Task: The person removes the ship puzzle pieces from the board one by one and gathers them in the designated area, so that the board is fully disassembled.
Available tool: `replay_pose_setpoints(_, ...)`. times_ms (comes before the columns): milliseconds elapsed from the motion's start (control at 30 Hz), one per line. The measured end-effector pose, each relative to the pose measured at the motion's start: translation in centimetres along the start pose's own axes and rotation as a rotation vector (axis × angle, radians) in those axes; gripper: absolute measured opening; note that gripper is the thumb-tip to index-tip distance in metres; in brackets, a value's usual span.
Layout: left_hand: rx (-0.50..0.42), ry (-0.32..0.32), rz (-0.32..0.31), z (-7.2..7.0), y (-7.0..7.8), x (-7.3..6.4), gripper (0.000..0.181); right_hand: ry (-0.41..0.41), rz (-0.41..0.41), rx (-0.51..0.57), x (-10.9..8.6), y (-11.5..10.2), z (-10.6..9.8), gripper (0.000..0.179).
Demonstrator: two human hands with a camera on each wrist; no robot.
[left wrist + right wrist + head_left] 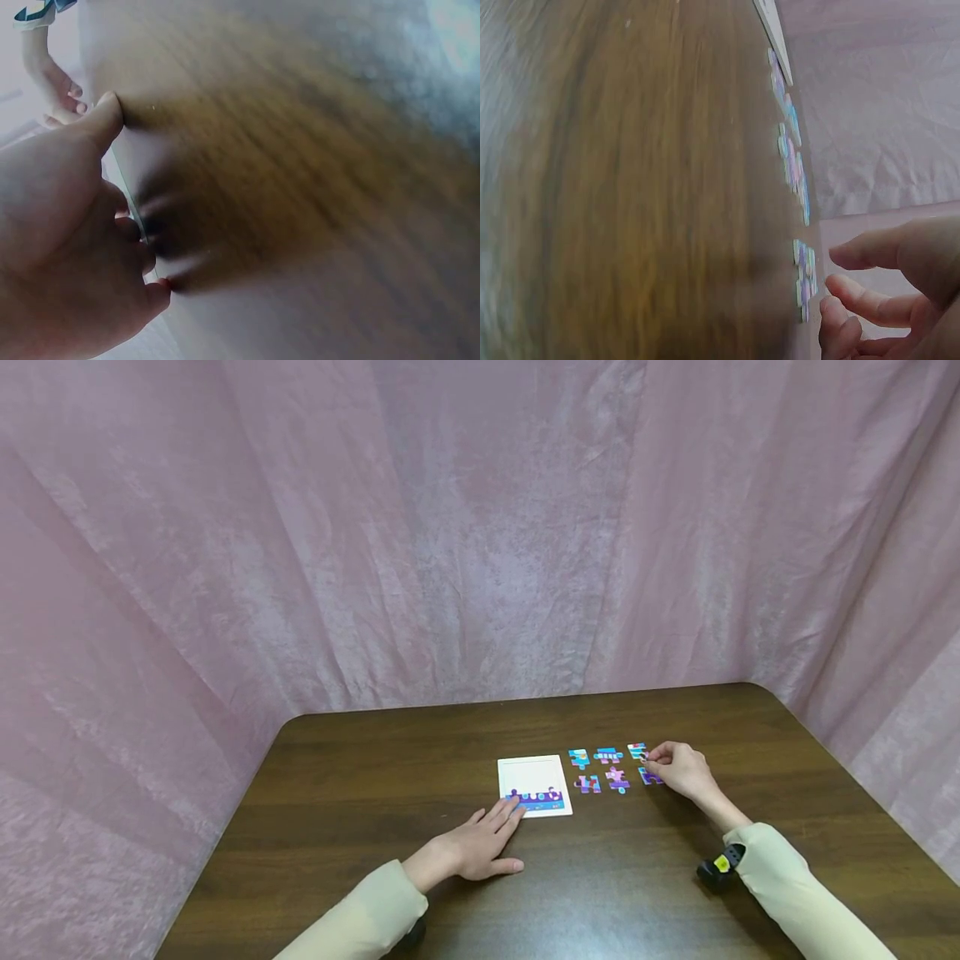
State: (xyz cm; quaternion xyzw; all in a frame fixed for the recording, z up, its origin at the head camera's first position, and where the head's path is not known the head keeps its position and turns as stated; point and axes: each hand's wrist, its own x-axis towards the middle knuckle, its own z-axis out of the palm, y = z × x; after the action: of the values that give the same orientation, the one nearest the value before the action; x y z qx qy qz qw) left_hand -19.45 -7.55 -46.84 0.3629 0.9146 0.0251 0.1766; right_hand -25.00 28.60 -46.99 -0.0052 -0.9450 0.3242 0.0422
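Right hand at puzzle piece

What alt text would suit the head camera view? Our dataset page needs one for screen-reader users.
A person's right hand reaches among six loose puzzle pieces on a dark wooden table, while the left hand rests flat, fingertips at a white puzzle tray with only its bottom row filled. Pink cloth hangs behind.

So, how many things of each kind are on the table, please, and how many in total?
Puzzle tray: 1
Loose puzzle pieces: 6, at
Hands: 2, left hand and right hand
Total: 9
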Motion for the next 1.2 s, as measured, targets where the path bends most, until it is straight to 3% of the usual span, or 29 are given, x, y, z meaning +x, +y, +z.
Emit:
replay_pose_setpoints(167, 0.010, 0.003, -0.003, 0.0, 0.0, 0.0, 0.081, 0.029, -0.044, 0.009, 0.0, -0.9, 0.7, 0.013)
replay_pose_setpoints(600, 0.014, -0.002, -0.001, 0.0, 0.0, 0.2, 0.080, -0.019, -0.168, 0.077, 0.4, -2.9, 2.6, 0.011)
replay_pose_setpoints(967, -0.010, 0.043, 0.001, 1.4, -0.9, 1.0, 0.081, -0.123, -0.216, 0.136, 0.1, -4.3, 3.5, 0.010)
replay_pose_setpoints(1200, -0.031, 0.006, -0.015, 0.6, -0.4, 0.7, 0.081, -0.158, -0.263, 0.149, 0.2, -4.7, 4.1, 0.011)
